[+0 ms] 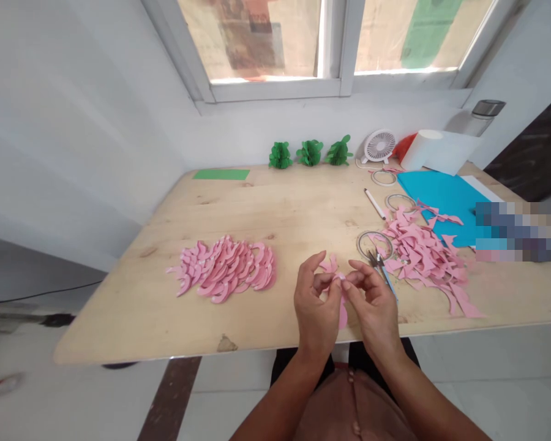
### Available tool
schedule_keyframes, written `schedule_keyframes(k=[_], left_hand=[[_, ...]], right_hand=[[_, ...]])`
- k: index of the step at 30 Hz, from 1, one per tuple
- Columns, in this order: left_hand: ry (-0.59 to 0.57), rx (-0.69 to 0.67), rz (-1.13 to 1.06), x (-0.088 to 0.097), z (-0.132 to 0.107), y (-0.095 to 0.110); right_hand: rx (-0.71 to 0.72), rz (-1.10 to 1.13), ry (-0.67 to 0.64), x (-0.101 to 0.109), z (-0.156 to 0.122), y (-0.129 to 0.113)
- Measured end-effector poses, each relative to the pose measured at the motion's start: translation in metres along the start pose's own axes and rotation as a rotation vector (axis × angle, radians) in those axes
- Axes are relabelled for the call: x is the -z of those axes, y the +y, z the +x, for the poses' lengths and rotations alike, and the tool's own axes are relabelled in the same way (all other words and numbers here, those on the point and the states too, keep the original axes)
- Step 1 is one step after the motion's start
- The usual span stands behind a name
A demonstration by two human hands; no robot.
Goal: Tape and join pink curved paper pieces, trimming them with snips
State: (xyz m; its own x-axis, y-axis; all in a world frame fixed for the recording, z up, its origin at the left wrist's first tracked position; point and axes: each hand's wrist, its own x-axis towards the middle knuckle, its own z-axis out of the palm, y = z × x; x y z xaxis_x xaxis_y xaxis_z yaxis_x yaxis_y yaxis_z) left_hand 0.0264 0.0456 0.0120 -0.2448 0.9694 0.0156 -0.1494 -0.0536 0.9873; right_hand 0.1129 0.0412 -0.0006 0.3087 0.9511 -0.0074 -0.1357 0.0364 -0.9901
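Observation:
A small pink paper piece is pinched between both my hands near the table's front edge. My left hand grips its top with thumb and forefinger. My right hand pinches the same spot from the other side, and the fingers partly hide the paper. Scissors with dark blades and blue handles lie just beyond my right hand. Off to the left, a heap of curved pink paper pieces overlaps in rows, with small whitish bits on some. Pink paper scraps are piled at the right.
Rolls of tape and a white pen lie beside the scraps. Blue sheets cover the right side. Along the wall stand green paper shapes, a small white fan and a white roll. A green strip lies back left.

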Motion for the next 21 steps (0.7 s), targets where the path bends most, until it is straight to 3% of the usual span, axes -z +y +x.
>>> schedule_keyframes(k=[5,14,21], left_hand=[[-0.011,-0.024,0.011,0.0,-0.004,0.002],[-0.022,0.23,-0.23,0.003,-0.001,0.01],[-0.055,0.219,-0.246,0.003,-0.002,0.012]], right_hand=[[-0.001,-0.018,-0.009,0.001,0.005,-0.003],[-0.092,0.056,-0.014,0.0,0.007,-0.018],[-0.095,0.057,-0.041,0.003,0.005,-0.016]])
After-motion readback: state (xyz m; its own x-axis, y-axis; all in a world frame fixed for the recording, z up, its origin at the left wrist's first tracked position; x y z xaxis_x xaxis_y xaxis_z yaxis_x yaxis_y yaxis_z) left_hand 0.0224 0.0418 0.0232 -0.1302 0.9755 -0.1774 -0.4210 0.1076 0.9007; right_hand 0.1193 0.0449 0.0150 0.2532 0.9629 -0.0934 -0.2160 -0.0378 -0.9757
